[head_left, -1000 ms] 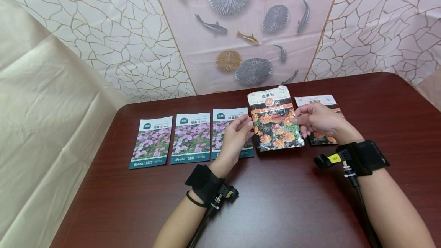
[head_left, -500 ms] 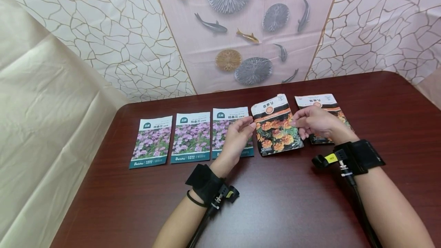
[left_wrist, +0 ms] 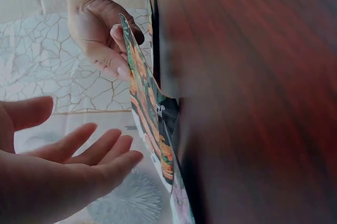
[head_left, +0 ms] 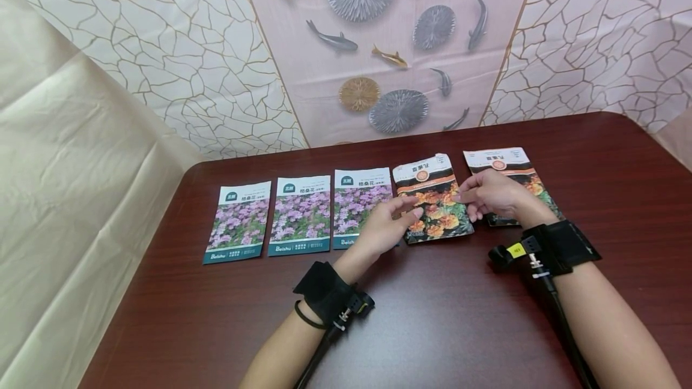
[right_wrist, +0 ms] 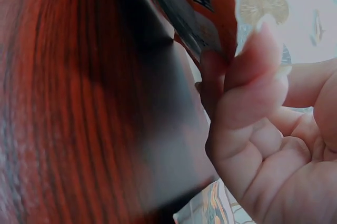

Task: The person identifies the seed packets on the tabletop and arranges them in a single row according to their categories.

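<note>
In the head view an orange marigold seed packet (head_left: pixel 437 197) lies tilted at the table's middle right, its white top away from me. My right hand (head_left: pixel 494 194) pinches the packet's right edge; the right wrist view shows the packet's corner (right_wrist: pixel 208 13) between thumb and fingers. That edge stands raised off the table in the left wrist view. Over the packet's left side reaches my left hand (head_left: pixel 385 227), fingers extended and apart from it in the left wrist view (left_wrist: pixel 68 166). A second marigold packet (head_left: pixel 535 183) lies partly behind my right hand.
Three purple-flower seed packets stand in a row at left: the far-left packet (head_left: pixel 238 224), the middle packet (head_left: pixel 300 215) and the right packet (head_left: pixel 359 197), partly covered by my left hand. The dark wooden table (head_left: pixel 216 317) meets a patterned cloth (head_left: pixel 200 53) behind.
The marigold packet has come down toward the table and nearer to me, held in my right hand. My left hand has left its left edge and moved right, over its front.
</note>
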Action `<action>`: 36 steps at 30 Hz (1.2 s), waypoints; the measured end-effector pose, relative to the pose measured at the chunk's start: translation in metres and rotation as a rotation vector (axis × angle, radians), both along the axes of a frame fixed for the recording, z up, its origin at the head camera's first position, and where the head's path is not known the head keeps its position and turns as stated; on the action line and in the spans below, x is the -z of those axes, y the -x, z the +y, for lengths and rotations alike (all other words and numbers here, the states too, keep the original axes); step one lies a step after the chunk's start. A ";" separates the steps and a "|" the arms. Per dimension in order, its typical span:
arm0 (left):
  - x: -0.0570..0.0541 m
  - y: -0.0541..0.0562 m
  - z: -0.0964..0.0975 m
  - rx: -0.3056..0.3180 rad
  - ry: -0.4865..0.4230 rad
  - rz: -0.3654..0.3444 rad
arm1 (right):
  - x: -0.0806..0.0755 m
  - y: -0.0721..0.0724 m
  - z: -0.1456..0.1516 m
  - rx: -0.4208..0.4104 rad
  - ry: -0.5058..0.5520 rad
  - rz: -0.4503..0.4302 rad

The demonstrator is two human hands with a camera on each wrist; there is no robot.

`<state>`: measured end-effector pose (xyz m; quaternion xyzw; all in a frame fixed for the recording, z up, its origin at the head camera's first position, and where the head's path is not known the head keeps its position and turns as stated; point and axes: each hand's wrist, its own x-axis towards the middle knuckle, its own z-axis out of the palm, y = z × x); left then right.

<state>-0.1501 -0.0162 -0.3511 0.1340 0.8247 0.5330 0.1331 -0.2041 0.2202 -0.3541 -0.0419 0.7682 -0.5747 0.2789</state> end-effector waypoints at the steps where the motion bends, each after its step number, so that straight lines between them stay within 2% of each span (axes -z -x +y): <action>1: 0.000 -0.001 0.000 0.029 0.051 0.025 | 0.000 0.000 0.000 -0.001 -0.007 0.002; 4: -0.001 -0.003 0.002 0.141 0.201 0.083 | 0.001 0.001 0.000 -0.008 -0.031 0.008; 8: -0.001 -0.007 0.005 0.314 0.387 0.106 | 0.002 0.001 0.000 -0.004 -0.061 0.007; 13: -0.003 -0.012 0.009 0.451 0.608 0.118 | 0.003 0.001 0.000 0.004 -0.088 0.017; 16: -0.004 -0.013 0.009 0.480 0.670 0.120 | 0.003 0.001 0.000 0.002 -0.113 0.031; 20: -0.003 -0.014 0.010 0.494 0.694 0.122 | 0.003 -0.001 -0.001 0.004 -0.132 0.044; 28: -0.003 -0.015 0.010 0.505 0.694 0.096 | -0.002 -0.004 -0.003 0.000 -0.160 0.062; 36: -0.002 -0.015 0.009 0.526 0.695 0.109 | -0.004 -0.005 -0.003 -0.004 -0.223 0.101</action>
